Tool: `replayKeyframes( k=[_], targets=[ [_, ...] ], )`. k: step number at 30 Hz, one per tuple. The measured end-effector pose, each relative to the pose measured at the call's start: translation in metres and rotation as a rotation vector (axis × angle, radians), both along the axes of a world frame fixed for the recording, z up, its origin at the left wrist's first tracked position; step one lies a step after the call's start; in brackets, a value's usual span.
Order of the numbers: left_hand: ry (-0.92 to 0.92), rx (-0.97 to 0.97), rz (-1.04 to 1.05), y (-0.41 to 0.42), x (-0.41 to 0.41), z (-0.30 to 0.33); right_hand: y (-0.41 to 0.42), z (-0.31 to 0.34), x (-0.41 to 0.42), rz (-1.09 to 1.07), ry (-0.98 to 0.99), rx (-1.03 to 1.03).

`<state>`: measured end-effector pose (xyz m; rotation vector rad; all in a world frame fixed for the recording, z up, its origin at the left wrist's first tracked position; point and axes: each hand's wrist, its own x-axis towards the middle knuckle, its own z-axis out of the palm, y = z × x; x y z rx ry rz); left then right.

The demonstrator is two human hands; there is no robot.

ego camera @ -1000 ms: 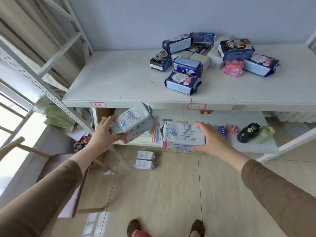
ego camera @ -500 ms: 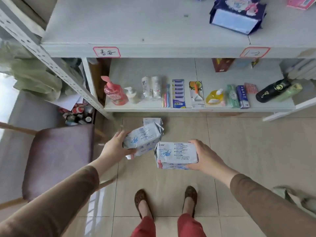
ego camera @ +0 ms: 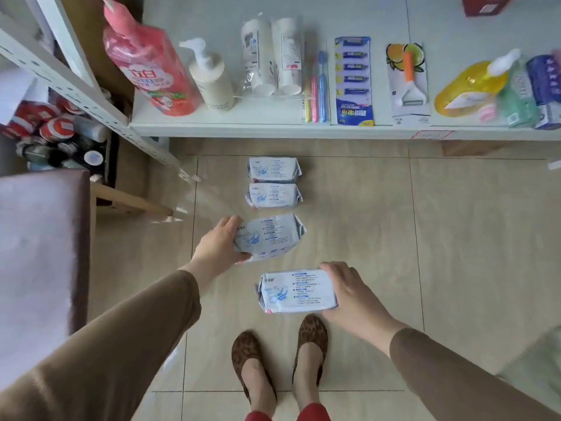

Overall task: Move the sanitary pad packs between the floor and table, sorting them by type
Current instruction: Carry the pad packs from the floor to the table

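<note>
A: Entry, head view. What does the left hand point(ego camera: 219, 249) hold?

B: It grips a white-and-blue pad pack point(ego camera: 268, 237) by its left end, fingers curled over the top edge, thumb under the near edge. The pack extends rightward from the fingers, low over the tiled floor point(ego camera: 364, 238). Contact with the floor: cannot tell from this angle.

A: Right hand point(ego camera: 353, 291)?

B: It grips a second pad pack point(ego camera: 296, 291) of the same print by its right end, fingers wrapped over the far edge. This pack lies leftward of the fingers, just above the person's shoes point(ego camera: 280, 360).

A: Packs not in a hand?

B: Two. The nearer floor pack point(ego camera: 273, 196) lies just beyond the left fingers, apart from the held pack. The farther floor pack point(ego camera: 274, 169) lies just behind that, close to the lower shelf point(ego camera: 273, 129) edge. All four run in a rough line away from the person.

A: On the shelf?

B: A red pump bottle point(ego camera: 148, 62), a cream pump bottle point(ego camera: 211, 77), toothbrushes point(ego camera: 315, 86), a battery card point(ego camera: 353, 80).
</note>
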<state>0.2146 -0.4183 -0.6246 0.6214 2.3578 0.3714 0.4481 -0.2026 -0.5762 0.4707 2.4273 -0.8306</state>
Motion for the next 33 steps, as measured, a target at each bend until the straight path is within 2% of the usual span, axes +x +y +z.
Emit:
replayKeyframes(
  k=[7,13,26,33],
  targets=[
    [0.014,0.001,-0.055,0.023,-0.020,-0.126,-0.004,-0.130,-0.021,-0.013,0.054,-0.052],
    [0.021,0.034,-0.049,0.033,-0.030,-0.191,-0.011,-0.196,-0.040,-0.033,0.090,-0.079],
    [-0.003,0.147,0.047,0.045,-0.055,-0.213,-0.014,-0.243,-0.078,-0.162,0.155,-0.058],
    [0.008,0.054,0.018,0.010,-0.058,-0.204,-0.022,-0.250,-0.098,-0.208,0.148,0.042]
  ],
)
